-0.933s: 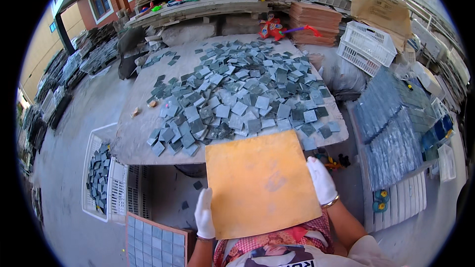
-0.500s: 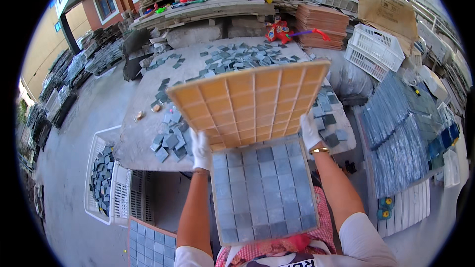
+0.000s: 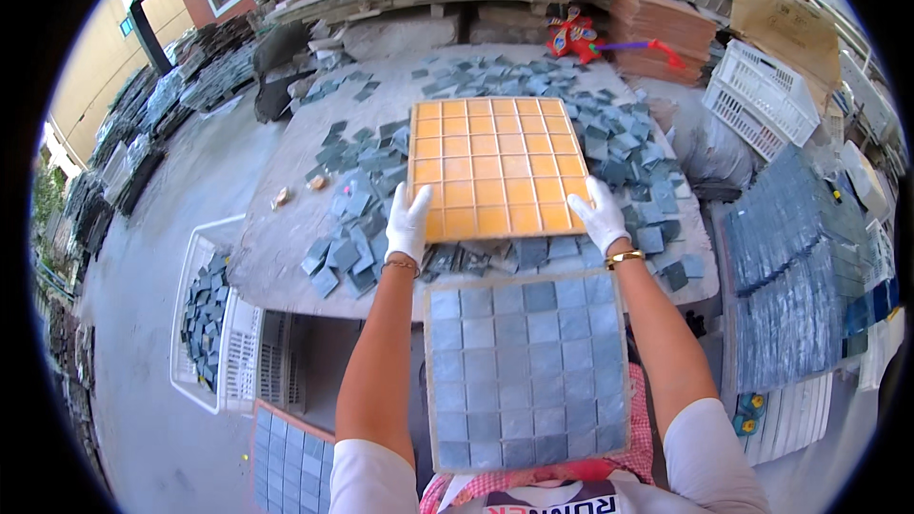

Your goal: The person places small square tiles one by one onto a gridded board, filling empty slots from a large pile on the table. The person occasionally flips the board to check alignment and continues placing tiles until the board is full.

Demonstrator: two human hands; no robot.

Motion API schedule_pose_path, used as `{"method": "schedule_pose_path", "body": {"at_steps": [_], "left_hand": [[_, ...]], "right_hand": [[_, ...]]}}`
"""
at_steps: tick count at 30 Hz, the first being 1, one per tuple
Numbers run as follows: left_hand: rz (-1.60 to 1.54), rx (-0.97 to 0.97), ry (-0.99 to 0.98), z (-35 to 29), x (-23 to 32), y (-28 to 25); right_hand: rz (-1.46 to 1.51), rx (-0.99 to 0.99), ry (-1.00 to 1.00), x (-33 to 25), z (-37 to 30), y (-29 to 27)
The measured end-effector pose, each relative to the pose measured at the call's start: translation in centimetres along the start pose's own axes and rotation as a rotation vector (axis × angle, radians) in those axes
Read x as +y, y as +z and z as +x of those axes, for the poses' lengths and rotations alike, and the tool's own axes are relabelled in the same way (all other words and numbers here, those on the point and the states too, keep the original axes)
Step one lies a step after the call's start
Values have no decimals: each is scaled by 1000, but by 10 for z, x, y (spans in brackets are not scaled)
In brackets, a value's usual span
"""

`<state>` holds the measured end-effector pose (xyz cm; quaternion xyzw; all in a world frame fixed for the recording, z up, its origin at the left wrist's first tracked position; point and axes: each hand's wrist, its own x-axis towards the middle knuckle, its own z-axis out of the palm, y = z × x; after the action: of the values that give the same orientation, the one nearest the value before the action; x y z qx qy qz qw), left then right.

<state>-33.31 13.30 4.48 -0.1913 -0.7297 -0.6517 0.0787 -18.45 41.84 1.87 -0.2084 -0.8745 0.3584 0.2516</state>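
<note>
A person's two white-gloved hands hold an orange grid tray (image 3: 495,167) above the near half of a grey table (image 3: 271,262), its ribbed, squared-off side facing up. L hand (image 3: 407,227) is closed narrowly on the tray's near L corner, thumb on top; R hand (image 3: 602,219) grips the near R corner the same way, w/ a gold bracelet (image 3: 625,257) at the wrist. Can't tell if the tray touches the loose tiles (image 3: 609,138), blue-grey squares scattered over most of the table, incl. under & around it.

At the table's near edge, over the person's lap, is a tile sheet (image 3: 528,371): blue-grey squares in neat rows w/ pale joints, apart from both hands. L of the table: a white crate (image 3: 233,357) w/ more small tiles in it; nr that, below the table's near L corner, a second tile sheet (image 3: 290,466), partly cut off.

On the table's L side, two small tan lumps (image 3: 280,198). At its far R corner, a red toy (image 3: 574,36) w/ a purple stick; behind that, a terracotta-coloured stack (image 3: 662,29). R of the table: white baskets (image 3: 762,100) &, closer in, stacked blue-grey slabs (image 3: 785,266).
</note>
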Motion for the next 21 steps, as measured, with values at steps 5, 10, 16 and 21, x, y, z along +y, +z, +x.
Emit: {"method": "schedule_pose_path", "body": {"at_steps": [5, 10, 16, 21], "left_hand": [[928, -498, 504, -112, 14, -6], [917, -798, 416, -227, 33, -35], [791, -935, 467, -323, 58, -76], [783, -923, 457, -333, 59, -70]], "right_hand": [[-506, -109, -489, -21, -94, -13], [-654, -614, -588, -44, -224, -30], [-266, -827, -859, -31, -319, -63], [-40, -126, -208, 4, -332, -100]]}}
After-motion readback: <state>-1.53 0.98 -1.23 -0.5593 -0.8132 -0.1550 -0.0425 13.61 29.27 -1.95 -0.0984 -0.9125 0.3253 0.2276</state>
